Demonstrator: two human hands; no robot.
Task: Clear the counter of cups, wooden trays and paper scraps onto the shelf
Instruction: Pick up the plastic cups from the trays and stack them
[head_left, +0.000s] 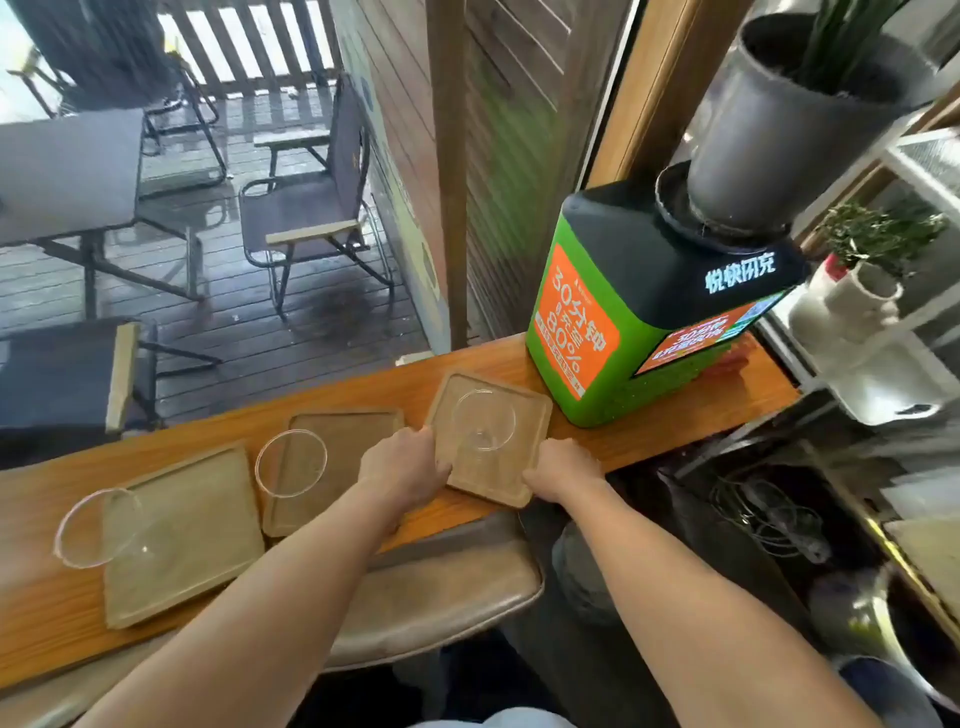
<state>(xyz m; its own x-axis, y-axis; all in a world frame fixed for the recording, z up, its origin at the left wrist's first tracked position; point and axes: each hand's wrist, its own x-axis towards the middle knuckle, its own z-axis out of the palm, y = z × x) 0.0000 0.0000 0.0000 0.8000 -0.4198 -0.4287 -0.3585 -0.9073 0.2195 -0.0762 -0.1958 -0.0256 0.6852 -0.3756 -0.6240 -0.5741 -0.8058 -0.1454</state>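
Observation:
Three wooden trays lie in a row on the wooden counter (675, 431), each with a clear plastic cup on it. My left hand (402, 465) grips the left edge of the right tray (511, 467), and my right hand (563, 467) grips its near right corner. A clear cup (483, 418) stands upright on that tray. The middle tray (353, 441) holds a second cup (291, 462), and the left tray (197, 525) holds a third cup (98, 527) at its left edge.
A green and black charging kiosk (623, 322) stands on the counter just right of the held tray, with a grey plant pot (779, 130) on top. White shelves (883, 353) with small plants are at the far right. A stool seat (441, 587) sits below the counter.

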